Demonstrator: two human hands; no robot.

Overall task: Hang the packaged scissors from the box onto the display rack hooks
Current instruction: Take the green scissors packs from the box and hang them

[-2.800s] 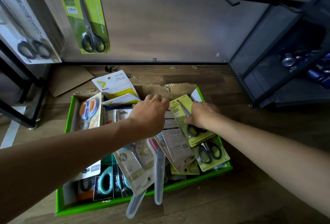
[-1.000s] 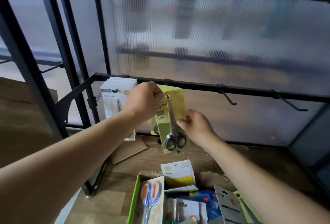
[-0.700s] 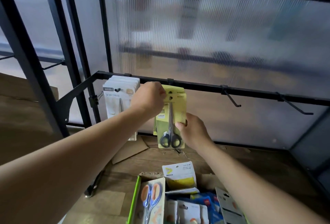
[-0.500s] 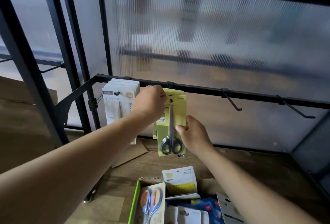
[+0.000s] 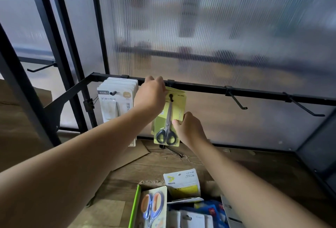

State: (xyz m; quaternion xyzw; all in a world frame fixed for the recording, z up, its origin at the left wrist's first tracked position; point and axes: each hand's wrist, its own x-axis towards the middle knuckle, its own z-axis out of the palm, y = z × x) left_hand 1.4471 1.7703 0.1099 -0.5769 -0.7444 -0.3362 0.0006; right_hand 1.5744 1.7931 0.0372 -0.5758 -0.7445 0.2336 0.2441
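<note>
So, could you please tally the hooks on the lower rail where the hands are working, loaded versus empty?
Loaded hooks: 2 (one with the white packs, one with the yellow scissors pack)
Empty hooks: 2 (the near empty hook, the far empty hook)
Total: 4 hooks

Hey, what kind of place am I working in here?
Probably a shop or stockroom display being stocked: a black display rack with empty peg hooks, yellow packaged scissors hanging, and a box of packaged goods.
</note>
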